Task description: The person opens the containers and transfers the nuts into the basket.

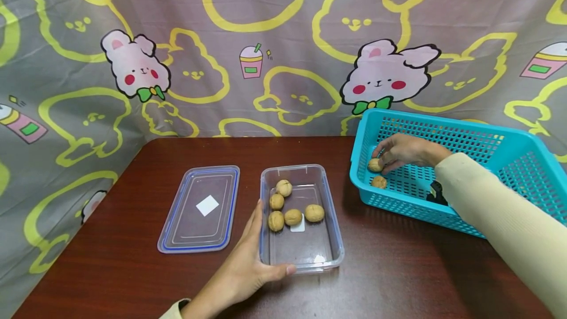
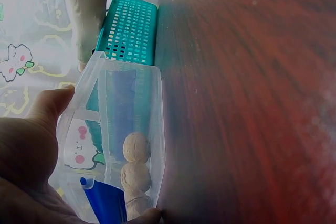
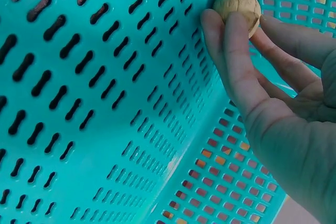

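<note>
My right hand [image 1: 400, 150] is inside the turquoise basket [image 1: 423, 197], pinching a walnut [image 3: 237, 8] between thumb and fingertips at the basket's left end. Another walnut [image 1: 379, 182] lies close by on the basket floor. My left hand [image 1: 248, 265] holds the near left corner of a clear plastic container [image 1: 334, 230], its thumb at the near edge and its fingers along the left wall. Several walnuts [image 1: 293, 217] sit in that container, mostly toward its left side. In the left wrist view, some of these walnuts [image 2: 135, 176] show through the clear wall.
A clear lid [image 1: 199, 230] with a blue seal lies flat left of the container. The basket stands at the right, with a small black object [image 1: 437, 194] by the right wrist. A patterned curtain [image 1: 283, 97] hangs behind the dark red table [image 1: 133, 274].
</note>
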`<state>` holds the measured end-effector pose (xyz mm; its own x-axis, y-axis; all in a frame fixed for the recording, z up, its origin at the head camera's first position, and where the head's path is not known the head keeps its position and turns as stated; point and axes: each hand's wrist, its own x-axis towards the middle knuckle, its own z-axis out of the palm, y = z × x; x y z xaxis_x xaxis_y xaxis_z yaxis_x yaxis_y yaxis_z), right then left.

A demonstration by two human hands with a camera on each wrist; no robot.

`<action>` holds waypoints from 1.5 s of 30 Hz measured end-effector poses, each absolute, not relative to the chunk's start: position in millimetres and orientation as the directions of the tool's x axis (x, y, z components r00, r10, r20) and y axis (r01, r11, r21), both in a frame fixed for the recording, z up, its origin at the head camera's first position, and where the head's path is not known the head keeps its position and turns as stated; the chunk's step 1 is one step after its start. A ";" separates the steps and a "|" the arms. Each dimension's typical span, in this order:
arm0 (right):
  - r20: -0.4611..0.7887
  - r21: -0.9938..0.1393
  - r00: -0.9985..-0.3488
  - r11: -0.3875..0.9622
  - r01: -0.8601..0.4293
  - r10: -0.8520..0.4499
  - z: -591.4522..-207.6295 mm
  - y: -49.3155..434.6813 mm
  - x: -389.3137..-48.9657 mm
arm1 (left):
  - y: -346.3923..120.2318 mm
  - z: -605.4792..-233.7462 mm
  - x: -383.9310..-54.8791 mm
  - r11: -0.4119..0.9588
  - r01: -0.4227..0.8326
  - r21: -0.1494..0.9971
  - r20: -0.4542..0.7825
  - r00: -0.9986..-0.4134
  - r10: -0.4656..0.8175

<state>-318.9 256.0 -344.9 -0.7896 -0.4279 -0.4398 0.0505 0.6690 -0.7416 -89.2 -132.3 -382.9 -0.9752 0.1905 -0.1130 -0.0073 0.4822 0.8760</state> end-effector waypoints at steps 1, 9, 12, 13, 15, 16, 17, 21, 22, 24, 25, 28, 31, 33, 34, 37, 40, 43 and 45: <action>-0.439 -0.737 -0.791 0.674 0.048 -0.425 -344.6 255.9 -318.8 | -132.3 -382.9 -89.2 0.482 -0.007 0.876 -0.112 -0.975 0.191; -0.442 -0.692 -0.828 0.718 0.071 -0.344 -330.9 256.7 -314.8 | -132.5 -383.1 -89.4 0.483 -0.008 0.875 -0.115 -0.975 0.192; -0.438 -0.674 -0.845 0.734 0.084 -0.306 -320.5 257.9 -313.2 | -132.5 -383.2 -89.7 0.480 -0.004 0.877 -0.110 -0.975 0.193; -0.433 -0.670 -0.849 0.738 0.079 -0.303 -316.5 258.9 -312.7 | -132.5 -383.2 -89.7 0.481 -0.004 0.877 -0.110 -0.975 0.193; -0.416 -0.667 -0.857 0.742 0.059 -0.305 -307.7 261.4 -311.7 | -132.5 -383.0 -89.6 0.481 -0.005 0.877 -0.112 -0.975 0.193; -0.402 -0.674 -0.862 0.737 0.050 -0.309 -302.9 263.1 -311.0 | -132.5 -383.0 -89.4 0.483 -0.007 0.876 -0.114 -0.975 0.193; -0.389 -0.685 -0.865 0.727 0.041 -0.317 -297.9 265.1 -309.9 | -132.5 -383.0 -89.3 0.483 -0.007 0.875 -0.115 -0.974 0.194; -0.331 -0.715 -0.884 0.699 0.006 -0.331 -278.2 270.5 -302.5 | -132.6 -382.9 -88.9 0.489 -0.010 0.872 -0.120 -0.973 0.195; -0.322 -0.721 -0.885 0.693 0.000 -0.335 -274.0 270.6 -299.9 | -132.6 -382.9 -88.9 0.491 -0.010 0.871 -0.121 -0.973 0.195; -0.308 -0.722 -0.887 0.692 -0.017 -0.343 -266.8 268.3 -293.9 | -132.8 -382.9 -88.9 0.492 -0.011 0.870 -0.121 -0.974 0.193; -0.301 -0.722 -0.888 0.691 -0.026 -0.348 -263.8 266.1 -290.2 | -132.9 -383.0 -89.0 0.493 -0.011 0.870 -0.121 -0.974 0.192; -0.269 -0.731 -0.886 0.679 -0.068 -0.378 -257.7 257.0 -278.2 | -133.3 -383.0 -89.1 0.492 -0.011 0.870 -0.121 -0.974 0.192; -0.235 -0.746 -0.878 0.656 -0.112 -0.417 -254.8 244.2 -263.9 | -133.5 -382.9 -88.9 0.494 -0.013 0.869 -0.123 -0.974 0.192; -0.216 -0.759 -0.870 0.636 -0.136 -0.443 -254.4 234.5 -253.6 | -133.6 -382.8 -88.6 0.496 -0.015 0.868 -0.126 -0.974 0.190; -0.209 -0.767 -0.866 0.625 -0.143 -0.455 -254.4 229.4 -248.4 | -133.6 -382.8 -88.4 0.497 -0.017 0.868 -0.128 -0.974 0.190; -0.192 -0.785 -0.857 0.599 -0.158 -0.478 -256.2 213.9 -233.1 | -133.6 -382.9 -87.9 0.496 -0.018 0.868 -0.129 -0.974 0.189; -0.181 -0.812 -0.846 0.561 -0.160 -0.502 -259.9 198.0 -219.2 | -133.4 -382.4 -87.6 0.494 -0.024 0.869 -0.133 -0.974 0.186; -0.183 -0.830 -0.831 0.535 -0.156 -0.525 -264.5 180.3 -207.1 | -133.2 -381.8 -87.8 0.495 -0.026 0.869 -0.135 -0.973 0.186; -0.178 -0.845 -0.817 0.510 -0.159 -0.549 -268.4 168.2 -200.4 | -133.0 -381.8 -88.3 0.491 -0.023 0.871 -0.131 -0.973 0.188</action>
<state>-200.4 168.2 -268.4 -0.8165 -0.5493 -0.1778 -0.1591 0.5102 -0.8452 -88.3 -133.0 -381.8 -0.9734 0.1878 -0.1313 -0.0228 0.4907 0.8710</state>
